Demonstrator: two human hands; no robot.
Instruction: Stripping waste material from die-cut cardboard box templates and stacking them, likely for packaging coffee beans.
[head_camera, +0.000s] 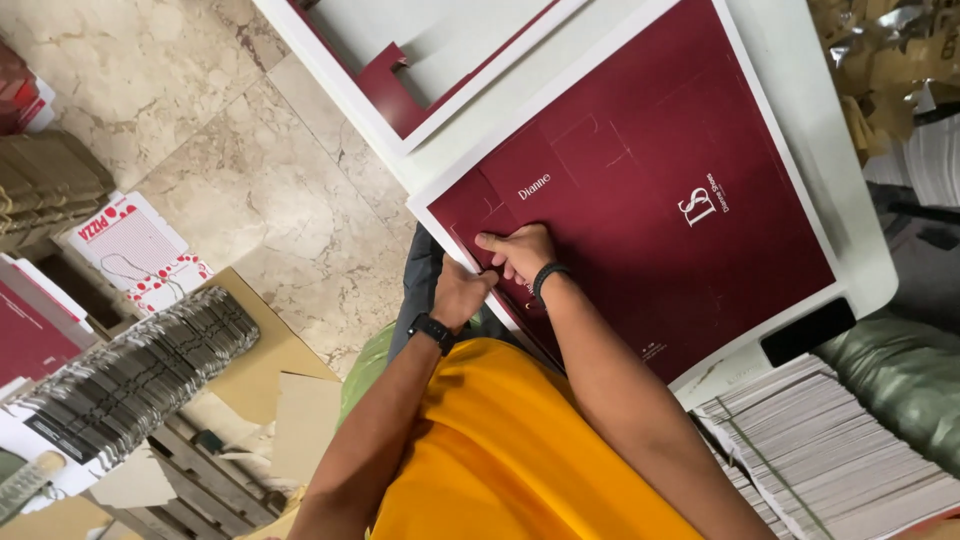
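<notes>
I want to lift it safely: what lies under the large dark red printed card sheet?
Under the dark red card sheet a white table shows around its edges. Anything beneath its middle is covered. Both hands press its near corner.

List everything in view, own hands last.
dark red printed cardboard sheet with white border: one, maroon, flat on the table under both hands
second dark red cut sheet: one, maroon and white, top centre
white table: one, white, upper right
flat black slab: one, black, on the table corner
stack of pale sheets: one, grey-white, bottom right
green bag: one, olive, right edge
flat red-and-white box: one, on the floor, left
bundled grey folded cartons: one heap, lower left
brown cardboard pieces: a few, tan, lower left
marble floor: beige, upper left
left hand: black watch on the wrist, grips the sheet's edge
right hand: black wristband, presses on the sheet
</notes>
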